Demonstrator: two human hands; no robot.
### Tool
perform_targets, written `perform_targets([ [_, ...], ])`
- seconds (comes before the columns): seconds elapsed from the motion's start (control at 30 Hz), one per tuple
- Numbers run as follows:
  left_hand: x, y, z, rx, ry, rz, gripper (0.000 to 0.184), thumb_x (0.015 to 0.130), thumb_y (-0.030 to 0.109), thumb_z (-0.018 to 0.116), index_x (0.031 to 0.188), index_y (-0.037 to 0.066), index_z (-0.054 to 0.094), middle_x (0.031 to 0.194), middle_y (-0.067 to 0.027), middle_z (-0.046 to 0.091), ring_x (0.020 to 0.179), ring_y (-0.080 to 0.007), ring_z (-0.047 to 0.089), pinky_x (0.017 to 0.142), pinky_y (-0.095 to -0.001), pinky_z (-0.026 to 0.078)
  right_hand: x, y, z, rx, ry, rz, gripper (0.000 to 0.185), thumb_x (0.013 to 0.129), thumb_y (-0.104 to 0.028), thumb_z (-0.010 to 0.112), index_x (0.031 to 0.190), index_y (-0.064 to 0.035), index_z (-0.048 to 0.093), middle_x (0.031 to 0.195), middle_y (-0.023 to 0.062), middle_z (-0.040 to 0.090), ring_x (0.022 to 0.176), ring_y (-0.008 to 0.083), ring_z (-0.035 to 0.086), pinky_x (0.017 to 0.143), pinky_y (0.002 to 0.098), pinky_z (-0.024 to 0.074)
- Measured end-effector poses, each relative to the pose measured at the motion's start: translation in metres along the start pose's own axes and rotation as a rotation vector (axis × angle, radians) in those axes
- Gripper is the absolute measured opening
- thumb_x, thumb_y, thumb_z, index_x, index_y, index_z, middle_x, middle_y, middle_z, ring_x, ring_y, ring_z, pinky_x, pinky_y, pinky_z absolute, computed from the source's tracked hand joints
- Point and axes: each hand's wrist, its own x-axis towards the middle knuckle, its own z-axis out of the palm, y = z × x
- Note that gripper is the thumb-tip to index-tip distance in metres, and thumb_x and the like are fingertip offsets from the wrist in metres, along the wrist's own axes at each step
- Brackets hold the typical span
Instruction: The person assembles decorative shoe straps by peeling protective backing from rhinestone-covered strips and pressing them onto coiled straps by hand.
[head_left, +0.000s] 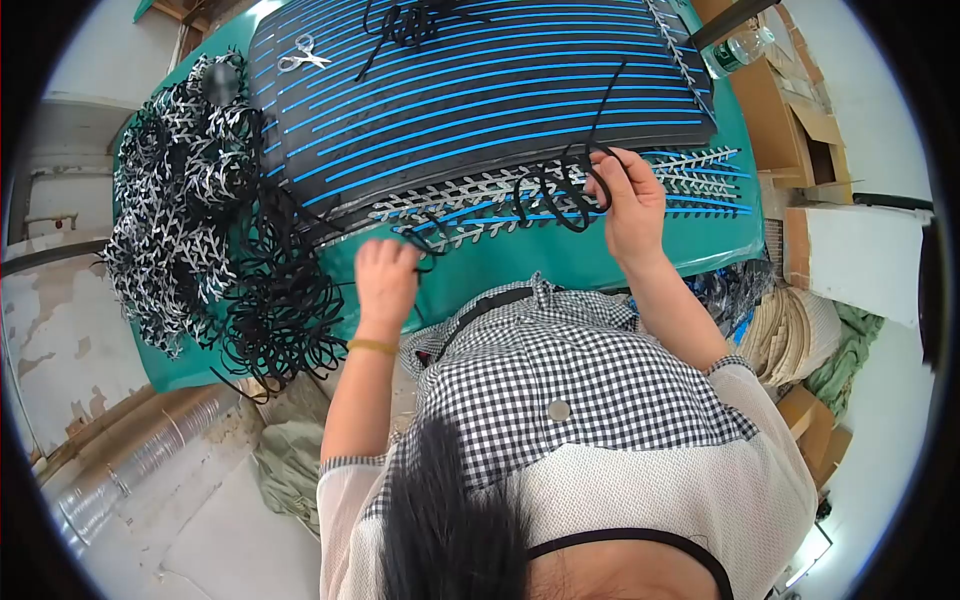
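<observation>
My right hand is closed in a pinch on a thin black strip that hangs in loose coils to its left, with one end sticking up. Lower on the left, my left hand has its fingers curled in over the same kind of black strip, by a small loop; the fingertips are partly hidden. Beneath both hands, silver leaf-patterned trims lie in a row with blue strips along the near edge of the black board.
A heap of silver-and-black leaf trim and tangled black strips covers the left of the green tabletop. Scissors and a black tangle rest on the blue-lined board. A bottle and cardboard boxes are at the right.
</observation>
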Motion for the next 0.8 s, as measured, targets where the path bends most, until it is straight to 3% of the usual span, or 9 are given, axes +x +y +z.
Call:
perform_targets([
  [0.1,-0.015,-0.018,-0.016,0.23,0.085,-0.225,0.016,0.065,0.007,0.054,0.082,0.004,0.056,0.072,-0.0073,0.047,0.071,-0.0264,0.046,0.067,-0.0366,0.038,0.0,0.002,-0.007,-0.04,0.09,0.039,0.015,0.085,-0.011,0.05,0.092,0.0009,0.057,0.066,0.0014,0.053,0.057,0.0065,0.044,0.054,0.0181,0.0341],
  [0.13,-0.017,-0.021,-0.018,0.318,-0.02,-0.372,0.026,0.067,0.01,0.059,0.091,0.002,0.055,0.076,-0.009,0.049,0.074,-0.0279,0.047,0.071,-0.0367,0.039,-0.001,0.005,-0.009,-0.001,0.102,0.081,0.015,0.085,-0.01,0.049,0.091,0.0007,0.057,0.068,0.0017,0.053,0.058,0.0071,0.043,0.056,0.0188,0.0355],
  [0.27,-0.02,-0.031,-0.024,0.33,-0.241,-0.378,0.043,0.063,0.021,0.07,0.095,-0.002,0.055,0.089,-0.0151,0.055,0.082,-0.0304,0.05,0.075,-0.0354,0.041,-0.007,0.015,-0.008,0.183,0.045,0.119,0.015,0.083,-0.012,0.053,0.094,-0.0019,0.057,0.079,0.0029,0.058,0.064,0.0092,0.052,0.057,0.0212,0.0414],
  [0.37,0.001,-0.033,-0.048,0.067,-0.433,-0.466,0.044,0.064,0.023,0.067,0.094,-0.006,0.055,0.092,-0.0188,0.056,0.086,-0.0323,0.051,0.076,-0.0378,0.042,-0.011,0.013,-0.001,0.358,-0.009,0.148,0.017,0.084,-0.01,0.05,0.097,-0.0012,0.056,0.084,0.0055,0.057,0.067,0.0109,0.052,0.062,0.0235,0.0422],
  [0.43,0.019,-0.024,-0.069,0.14,-0.363,-0.44,0.032,0.067,0.02,0.065,0.089,-0.003,0.06,0.089,-0.0176,0.059,0.081,-0.0297,0.056,0.069,-0.035,0.045,-0.015,0.015,0.0,0.404,0.002,0.156,0.019,0.085,-0.007,0.047,0.102,-0.0007,0.054,0.086,0.0068,0.056,0.072,0.0125,0.052,0.068,0.0266,0.0433],
  [0.5,0.04,0.005,-0.084,-0.202,-0.135,-0.372,0.023,0.072,0.018,0.062,0.083,-0.002,0.061,0.077,-0.0134,0.059,0.073,-0.0257,0.057,0.069,-0.0329,0.045,-0.022,0.014,0.006,0.407,-0.01,0.117,0.021,0.085,-0.006,0.046,0.103,-0.0007,0.054,0.086,0.0069,0.056,0.074,0.0129,0.052,0.069,0.0272,0.0441],
  [0.63,0.073,0.077,-0.091,-1.37,-0.104,-0.609,0.026,0.083,0.021,0.054,0.093,-0.003,0.059,0.082,-0.007,0.061,0.077,-0.015,0.057,0.071,-0.0257,0.045,-0.034,0.008,0.015,-0.021,-0.16,-0.047,0.018,0.08,-0.005,0.053,0.096,0.0011,0.057,0.083,0.0046,0.058,0.082,0.0125,0.052,0.086,0.0325,0.0369],
  [0.67,0.08,0.079,-0.09,-1.481,-0.085,-0.674,0.026,0.083,0.02,0.053,0.094,-0.003,0.058,0.082,-0.0066,0.061,0.076,-0.015,0.057,0.071,-0.0256,0.045,-0.036,0.013,0.013,-0.191,-0.197,-0.2,0.018,0.074,-0.004,0.06,0.091,-0.0008,0.06,0.084,0.0043,0.06,0.087,0.0154,0.054,0.091,0.0348,0.0322],
  [0.8,0.088,0.074,-0.083,-1.81,-0.099,-0.849,0.026,0.083,0.018,0.054,0.098,-0.004,0.056,0.081,-0.0059,0.06,0.072,-0.0142,0.056,0.069,-0.0242,0.044,-0.037,0.009,0.016,-0.518,-0.456,-0.479,0.021,0.066,-0.004,0.066,0.087,-0.0057,0.063,0.088,0.0057,0.06,0.094,0.021,0.054,0.091,0.0377,0.0334],
])
